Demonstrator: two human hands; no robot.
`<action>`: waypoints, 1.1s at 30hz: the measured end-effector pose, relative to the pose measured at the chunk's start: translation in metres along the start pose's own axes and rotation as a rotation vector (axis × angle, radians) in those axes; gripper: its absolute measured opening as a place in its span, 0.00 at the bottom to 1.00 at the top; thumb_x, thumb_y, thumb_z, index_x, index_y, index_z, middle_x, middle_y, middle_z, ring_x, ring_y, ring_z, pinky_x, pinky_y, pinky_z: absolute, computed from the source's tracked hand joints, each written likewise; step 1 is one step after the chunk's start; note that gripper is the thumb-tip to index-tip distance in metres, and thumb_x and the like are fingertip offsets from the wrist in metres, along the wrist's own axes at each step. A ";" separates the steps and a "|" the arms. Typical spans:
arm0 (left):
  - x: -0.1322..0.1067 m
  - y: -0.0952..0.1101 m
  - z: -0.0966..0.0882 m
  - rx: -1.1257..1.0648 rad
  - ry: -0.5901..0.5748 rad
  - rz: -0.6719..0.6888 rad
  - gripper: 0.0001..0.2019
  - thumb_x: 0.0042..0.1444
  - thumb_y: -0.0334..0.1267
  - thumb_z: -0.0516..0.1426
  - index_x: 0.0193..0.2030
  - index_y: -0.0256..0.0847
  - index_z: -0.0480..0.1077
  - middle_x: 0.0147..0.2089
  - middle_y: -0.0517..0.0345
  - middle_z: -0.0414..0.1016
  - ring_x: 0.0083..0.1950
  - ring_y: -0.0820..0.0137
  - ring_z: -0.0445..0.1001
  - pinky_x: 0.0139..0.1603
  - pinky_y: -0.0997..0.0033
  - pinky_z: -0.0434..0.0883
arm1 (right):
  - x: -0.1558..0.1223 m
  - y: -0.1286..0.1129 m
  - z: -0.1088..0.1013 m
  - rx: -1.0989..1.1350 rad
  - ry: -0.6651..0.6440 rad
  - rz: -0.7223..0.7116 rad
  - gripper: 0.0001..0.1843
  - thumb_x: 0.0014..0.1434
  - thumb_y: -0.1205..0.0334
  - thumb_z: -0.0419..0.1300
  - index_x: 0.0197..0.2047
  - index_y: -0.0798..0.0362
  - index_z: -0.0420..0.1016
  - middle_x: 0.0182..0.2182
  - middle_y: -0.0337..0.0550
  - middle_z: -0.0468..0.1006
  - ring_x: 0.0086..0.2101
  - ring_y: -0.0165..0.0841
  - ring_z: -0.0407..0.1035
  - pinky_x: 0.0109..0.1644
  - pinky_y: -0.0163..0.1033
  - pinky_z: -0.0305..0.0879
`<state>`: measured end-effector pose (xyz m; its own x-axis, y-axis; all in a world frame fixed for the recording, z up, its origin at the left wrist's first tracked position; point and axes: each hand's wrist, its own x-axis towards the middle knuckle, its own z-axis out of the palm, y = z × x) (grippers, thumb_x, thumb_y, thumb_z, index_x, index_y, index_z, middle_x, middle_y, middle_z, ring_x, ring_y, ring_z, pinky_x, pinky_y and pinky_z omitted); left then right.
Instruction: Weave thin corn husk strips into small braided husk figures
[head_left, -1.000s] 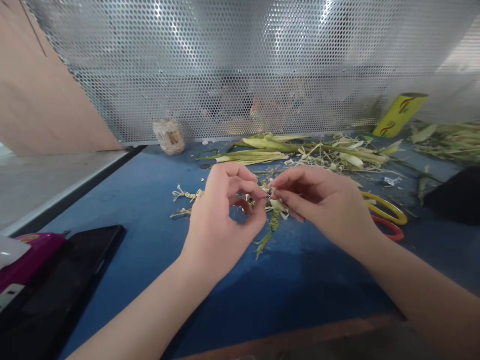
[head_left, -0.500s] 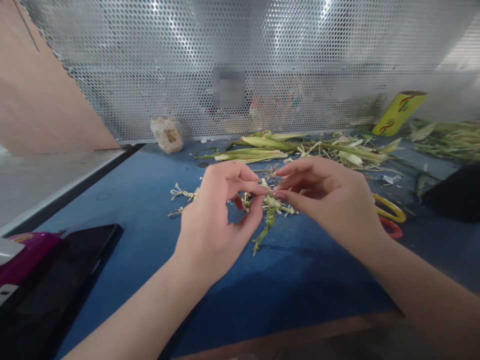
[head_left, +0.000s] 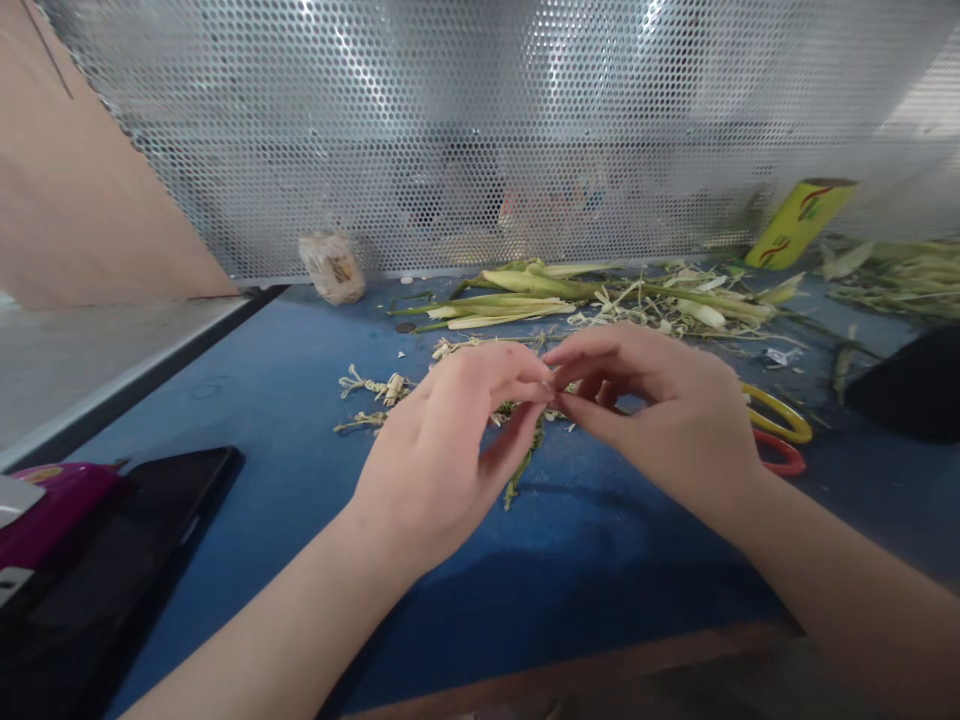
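My left hand (head_left: 442, 450) and my right hand (head_left: 660, 410) meet fingertip to fingertip above the blue tabletop. Both have thumb and fingers closed in a pinch; whatever lies between the tips is too small and hidden to make out. Under and behind them, mostly covered, are knotted and braided pieces of plant strip, like corn husk. One green braided piece (head_left: 521, 470) sticks out below the fingertips. Pale braided pieces (head_left: 375, 385) with looped ends lie left of my left hand. Scissors with a yellow and a red handle loop (head_left: 784, 415) rest beside my right wrist.
Long green husk leaves (head_left: 540, 285) and shredded strips (head_left: 690, 305) lie along the back, before a perforated metal panel (head_left: 390, 150). A yellow tube (head_left: 802, 225) leans at back right, near a black object (head_left: 915, 385). A wrapped roll (head_left: 331, 267) stands back left; a black phone (head_left: 150, 540) lies front left.
My fingertips have drawn closer together, and my left hand has turned and shifted slightly right. The pale bit that showed near the fingertips is now hidden, as is more of the green braid.
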<state>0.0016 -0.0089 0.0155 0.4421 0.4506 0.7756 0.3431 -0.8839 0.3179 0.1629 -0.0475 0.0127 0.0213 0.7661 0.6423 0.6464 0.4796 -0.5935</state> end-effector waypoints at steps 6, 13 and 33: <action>0.000 -0.001 0.001 -0.109 -0.016 -0.054 0.17 0.49 0.27 0.55 0.46 0.46 0.64 0.44 0.58 0.72 0.41 0.69 0.73 0.31 0.73 0.71 | 0.003 -0.003 -0.003 0.013 0.012 0.018 0.12 0.49 0.66 0.59 0.39 0.46 0.72 0.27 0.37 0.76 0.23 0.28 0.67 0.25 0.35 0.64; -0.001 -0.002 0.001 -0.110 -0.025 -0.065 0.12 0.49 0.27 0.55 0.40 0.46 0.68 0.37 0.60 0.74 0.36 0.72 0.73 0.30 0.74 0.69 | 0.003 -0.001 -0.001 0.072 0.003 0.058 0.13 0.50 0.62 0.60 0.41 0.47 0.71 0.28 0.38 0.76 0.26 0.28 0.69 0.25 0.35 0.66; 0.000 0.003 0.007 -0.271 0.118 -0.101 0.29 0.44 0.25 0.57 0.52 0.47 0.55 0.39 0.58 0.72 0.41 0.68 0.71 0.36 0.69 0.71 | 0.009 0.001 -0.003 0.378 -0.072 0.230 0.16 0.47 0.61 0.62 0.42 0.48 0.71 0.26 0.37 0.75 0.19 0.23 0.64 0.15 0.28 0.55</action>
<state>0.0081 -0.0105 0.0121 0.3123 0.5341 0.7856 0.1395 -0.8438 0.5182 0.1663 -0.0417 0.0190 0.0706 0.8925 0.4456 0.3069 0.4056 -0.8610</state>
